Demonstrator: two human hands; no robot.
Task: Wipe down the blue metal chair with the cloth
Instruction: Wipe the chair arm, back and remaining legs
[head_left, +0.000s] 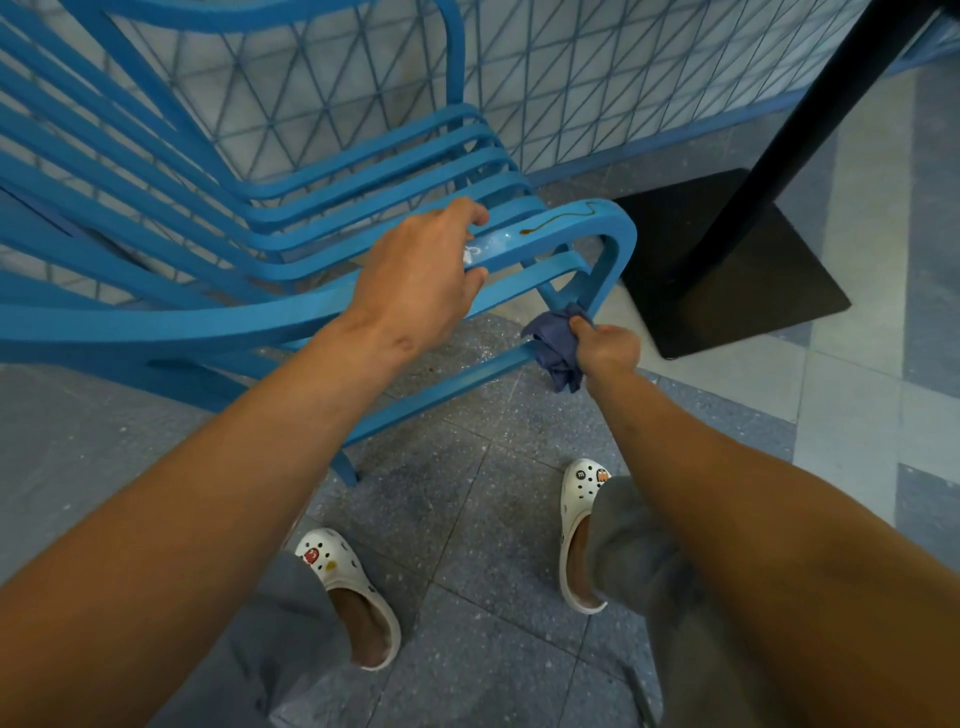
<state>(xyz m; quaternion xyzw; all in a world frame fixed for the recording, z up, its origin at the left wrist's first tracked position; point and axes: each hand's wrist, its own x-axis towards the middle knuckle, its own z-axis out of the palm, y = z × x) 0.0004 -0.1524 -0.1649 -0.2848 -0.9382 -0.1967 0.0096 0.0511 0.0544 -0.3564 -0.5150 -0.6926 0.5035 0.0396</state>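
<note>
The blue metal chair (322, 171) with slatted seat and back fills the upper left. My left hand (421, 275) grips its near armrest, fingers curled over the top, where white smears and a brown streak show. My right hand (605, 345) holds a bunched dark blue cloth (558, 345) against the chair's front leg and the low side rail, just below the armrest's bend.
A black table base plate (727, 270) and its dark post (810, 104) stand to the right of the chair. A blue wire-grid wall (597, 78) runs behind. My feet in white clogs (353, 587) stand on grey speckled floor tiles.
</note>
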